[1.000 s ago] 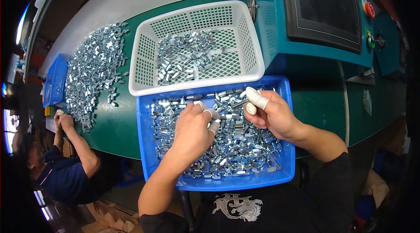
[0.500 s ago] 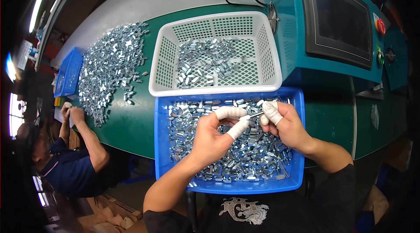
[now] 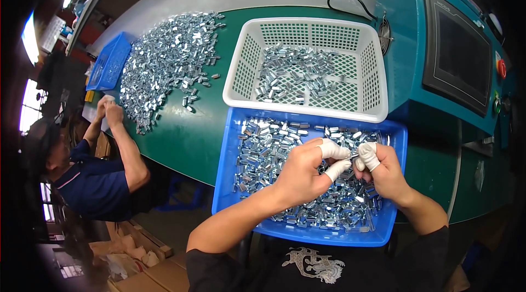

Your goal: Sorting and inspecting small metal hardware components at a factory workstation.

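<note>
My left hand (image 3: 304, 174) and my right hand (image 3: 388, 174) meet over the right part of a blue bin (image 3: 220, 182). White finger covers wrap the thumb and forefinger of each. Between their fingertips is a thin metal piece (image 3: 354, 156), pinched from both sides and mostly hidden by the fingers. Its exact kind is too small to make out. Below my hands the bin holds a thick layer of short, shiny, faceted metal pieces (image 3: 268, 144).
Behind the bin, a white perforated basket (image 3: 307, 110) holds similar pieces. More form a heap (image 3: 164, 61) on the green table (image 3: 189, 152), beside a smaller blue basket (image 3: 109, 64). At right stands a teal machine (image 3: 402, 67) with a dark screen (image 3: 457, 50). A co-worker (image 3: 104, 182) sits at left.
The view has swung, so the table's contents appear farther right. My fingertips have drawn closer together, and less of the metal piece shows between them.
</note>
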The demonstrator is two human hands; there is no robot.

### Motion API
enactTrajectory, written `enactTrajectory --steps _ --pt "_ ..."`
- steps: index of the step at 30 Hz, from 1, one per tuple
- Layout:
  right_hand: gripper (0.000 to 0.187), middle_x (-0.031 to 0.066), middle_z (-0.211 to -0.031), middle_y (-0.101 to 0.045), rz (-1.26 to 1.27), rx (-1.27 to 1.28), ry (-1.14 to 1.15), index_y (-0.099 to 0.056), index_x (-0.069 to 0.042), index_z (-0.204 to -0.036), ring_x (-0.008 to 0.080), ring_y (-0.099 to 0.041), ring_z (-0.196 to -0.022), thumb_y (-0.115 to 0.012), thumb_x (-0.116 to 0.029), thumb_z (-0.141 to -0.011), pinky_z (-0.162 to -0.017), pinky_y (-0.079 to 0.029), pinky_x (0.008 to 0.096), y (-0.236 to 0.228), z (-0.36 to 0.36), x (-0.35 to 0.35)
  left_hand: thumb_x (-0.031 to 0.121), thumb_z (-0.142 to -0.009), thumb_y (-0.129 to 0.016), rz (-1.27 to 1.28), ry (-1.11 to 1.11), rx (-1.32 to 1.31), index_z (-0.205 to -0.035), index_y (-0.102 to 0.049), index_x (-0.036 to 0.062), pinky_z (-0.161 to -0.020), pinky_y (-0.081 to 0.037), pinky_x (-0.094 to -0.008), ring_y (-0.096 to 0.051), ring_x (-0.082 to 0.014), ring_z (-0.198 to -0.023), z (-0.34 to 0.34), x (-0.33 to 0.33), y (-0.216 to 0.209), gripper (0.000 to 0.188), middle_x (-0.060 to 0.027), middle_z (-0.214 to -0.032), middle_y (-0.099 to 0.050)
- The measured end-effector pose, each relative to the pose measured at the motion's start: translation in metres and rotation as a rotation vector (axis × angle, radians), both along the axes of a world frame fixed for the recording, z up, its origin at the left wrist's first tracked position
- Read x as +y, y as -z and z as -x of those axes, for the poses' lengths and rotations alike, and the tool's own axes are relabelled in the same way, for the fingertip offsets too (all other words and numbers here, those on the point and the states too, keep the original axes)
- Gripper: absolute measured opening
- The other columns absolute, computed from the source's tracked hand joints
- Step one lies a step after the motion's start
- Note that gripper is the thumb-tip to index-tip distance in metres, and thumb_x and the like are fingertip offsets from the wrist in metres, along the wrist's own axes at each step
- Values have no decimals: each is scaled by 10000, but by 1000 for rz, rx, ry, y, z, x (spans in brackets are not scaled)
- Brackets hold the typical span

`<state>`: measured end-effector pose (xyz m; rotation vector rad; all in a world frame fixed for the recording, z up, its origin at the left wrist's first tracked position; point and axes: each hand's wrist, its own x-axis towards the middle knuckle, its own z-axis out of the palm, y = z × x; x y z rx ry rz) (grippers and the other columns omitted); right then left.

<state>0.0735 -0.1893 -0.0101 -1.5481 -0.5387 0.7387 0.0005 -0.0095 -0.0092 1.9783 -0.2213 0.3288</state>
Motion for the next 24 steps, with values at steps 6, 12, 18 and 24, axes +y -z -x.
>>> enactTrajectory --steps 6,12,18,24 --pt "326 30 -624 -535 -89 175 85 -507 -67 -770 49 -400 -467 -426 -315 -965 -433 -314 186 1 0 -6 116 -728 -746 58 -70 24 -1002 -614 0 -639 -483 -258 -587 -131 -678 -5 -9 -10 326 -76 -802 -643" --pt "350 13 -627 -522 -52 203 88 -505 -78 -754 41 -388 -488 -399 -328 -975 -451 -308 184 -5 1 4 65 -815 -659 158 -96 174 -871 -637 -10 -585 -453 -230 -557 -84 -642 0 -4 -5 96 -38 -729 -627" --pt "445 37 -575 -464 -54 613 -120 -501 -51 -780 86 -357 -456 -324 -408 -977 -433 -291 225 -1 -7 1 9 -725 -708 -113 -119 -268 -889 -643 17 -576 -436 -266 -568 -162 -616 -7 -11 -12 177 -73 -733 -626" --pt "489 32 -579 -445 -125 822 -290 -521 20 -1115 86 -358 -456 -366 -414 -951 -422 -289 228 -5 -11 -4 28 -691 -737 -77 -30 -303 -901 -644 18 -587 -407 -279 -562 -161 -614 -8 -14 -17 230 -61 -717 -612"
